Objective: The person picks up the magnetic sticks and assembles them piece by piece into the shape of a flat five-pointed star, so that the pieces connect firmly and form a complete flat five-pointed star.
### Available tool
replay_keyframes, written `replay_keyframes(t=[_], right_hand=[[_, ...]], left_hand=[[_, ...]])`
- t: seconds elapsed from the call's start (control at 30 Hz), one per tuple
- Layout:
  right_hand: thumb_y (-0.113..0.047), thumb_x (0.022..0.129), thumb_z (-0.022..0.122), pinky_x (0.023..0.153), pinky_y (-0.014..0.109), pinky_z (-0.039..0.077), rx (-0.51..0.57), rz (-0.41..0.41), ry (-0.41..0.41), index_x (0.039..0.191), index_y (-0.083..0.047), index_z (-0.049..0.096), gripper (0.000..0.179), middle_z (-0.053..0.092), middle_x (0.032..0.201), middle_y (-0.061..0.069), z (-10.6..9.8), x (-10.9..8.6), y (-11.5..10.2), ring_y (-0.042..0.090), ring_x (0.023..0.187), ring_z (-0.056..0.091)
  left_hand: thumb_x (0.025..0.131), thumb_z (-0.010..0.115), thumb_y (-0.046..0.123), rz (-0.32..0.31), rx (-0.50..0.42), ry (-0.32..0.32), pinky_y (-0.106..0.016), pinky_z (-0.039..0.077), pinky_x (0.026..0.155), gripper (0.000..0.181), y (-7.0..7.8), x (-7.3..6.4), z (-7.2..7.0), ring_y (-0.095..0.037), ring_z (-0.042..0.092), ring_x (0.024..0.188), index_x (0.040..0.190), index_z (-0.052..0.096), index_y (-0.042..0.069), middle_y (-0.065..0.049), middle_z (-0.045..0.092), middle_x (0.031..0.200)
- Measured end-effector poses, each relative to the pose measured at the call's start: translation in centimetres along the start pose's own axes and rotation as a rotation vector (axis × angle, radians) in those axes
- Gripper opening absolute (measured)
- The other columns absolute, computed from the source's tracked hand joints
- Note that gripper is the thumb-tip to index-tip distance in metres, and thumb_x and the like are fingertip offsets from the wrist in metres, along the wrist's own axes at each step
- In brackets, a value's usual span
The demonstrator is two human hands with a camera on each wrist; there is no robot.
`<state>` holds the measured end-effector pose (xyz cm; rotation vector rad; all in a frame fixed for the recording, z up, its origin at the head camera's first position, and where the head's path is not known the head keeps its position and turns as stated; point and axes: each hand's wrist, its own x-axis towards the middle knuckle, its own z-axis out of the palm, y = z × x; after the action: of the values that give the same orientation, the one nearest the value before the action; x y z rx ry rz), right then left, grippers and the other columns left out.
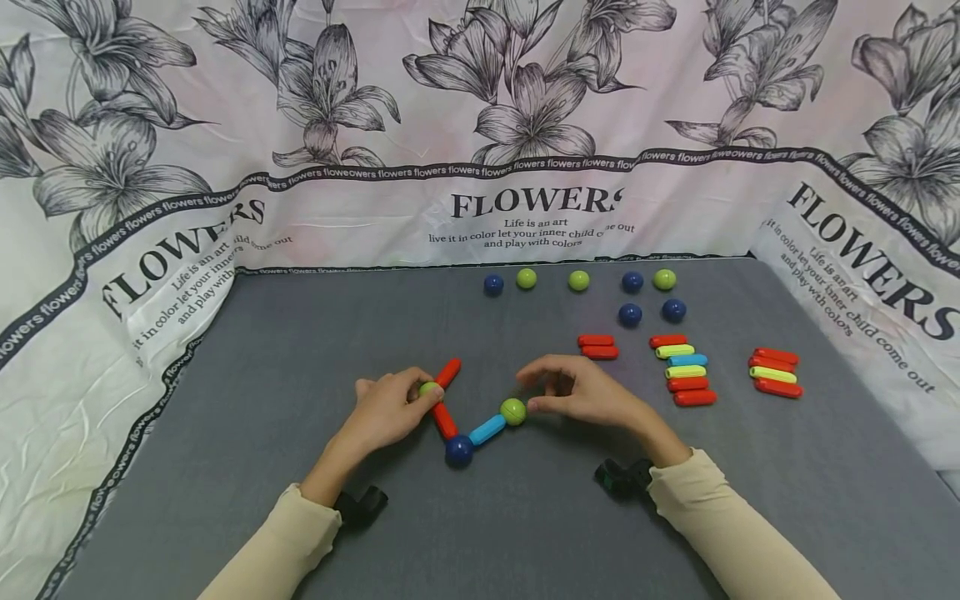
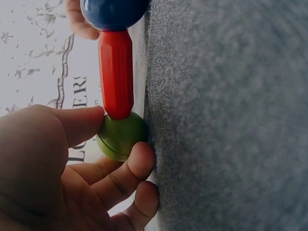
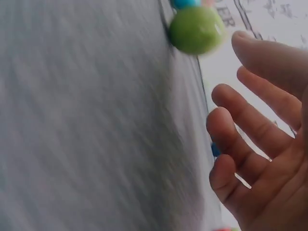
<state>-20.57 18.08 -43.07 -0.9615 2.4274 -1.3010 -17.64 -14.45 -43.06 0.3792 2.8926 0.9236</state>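
One grey counter [image 1: 247, 492] meets flower-print cloth [image 1: 360, 217]. Mid-counter, a V-shaped chain [image 1: 459, 451] joins red rods [image 1: 446, 422], a blue rod [image 1: 487, 430], a navy ball [image 2: 114, 12] and glossy green balls [image 1: 513, 412]; left fingers [image 2: 141, 159] pinch one, right fingers [image 3: 224, 125] stand apart beside the other.

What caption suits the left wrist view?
Left hand pinches a green ball, joined by a red faceted rod to a blue ball.

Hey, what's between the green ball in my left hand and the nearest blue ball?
A red stick lies between the green ball in your left hand and that blue ball, touching both; the left wrist view shows it most plainly.
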Motion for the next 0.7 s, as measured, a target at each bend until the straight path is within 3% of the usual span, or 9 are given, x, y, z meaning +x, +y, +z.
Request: replay_keyframes(t=[0.17,0.4,0.53,0.7], right_hand=[[-0.015,0.089,0.08,0.073,0.028,0.052,-0.078,0.008,0.128,0.123,-0.008,0.07,0.036,0.073,0.116,0.01,-2.2,-0.7,0.7,0.017,0.088,0.062],[-0.012,0.085,0.083,0.078,0.032,0.047,-0.366,0.051,0.286,0.115,-0.009,0.075,0.031,0.071,0.106,0.009,-5.1,-1.9,2.5,0.02,0.09,0.058],[-0.014,0.085,0.083,0.078,0.036,0.042,-0.481,0.158,0.287,0.115,-0.01,0.076,0.032,0.069,0.101,0.007,-6.4,-2.6,3.1,0.024,0.092,0.054],[-0.016,0.086,0.082,0.081,0.04,0.04,-0.496,0.219,0.243,0.117,-0.007,0.075,0.033,0.07,0.104,0.01,-7.0,-3.1,3.5,0.027,0.095,0.054]], left_hand=[[0.101,0.062,0.036,0.0,-0.005,-0.005,-0.04,0.018,0.076,0.024,0.0,0.0,0.0,-0.014,0.047,0.066,0.11,0.071,0.016,0.004,0.051,0.068],[0.101,0.062,0.035,0.006,-0.018,-0.009,-0.04,0.018,0.076,0.022,0.0,0.0,-0.1,-0.014,0.047,0.066,0.109,0.071,0.017,0.004,0.051,0.068],[0.101,0.062,0.035,0.009,-0.014,-0.009,-0.04,0.018,0.076,0.022,-0.1,0.0,-0.1,-0.014,0.047,0.066,0.108,0.071,0.016,0.004,0.051,0.068],[0.101,0.062,0.035,0.014,-0.015,-0.008,-0.04,0.018,0.076,0.022,-0.1,0.0,-0.1,-0.014,0.046,0.065,0.108,0.071,0.016,0.004,0.051,0.068]])
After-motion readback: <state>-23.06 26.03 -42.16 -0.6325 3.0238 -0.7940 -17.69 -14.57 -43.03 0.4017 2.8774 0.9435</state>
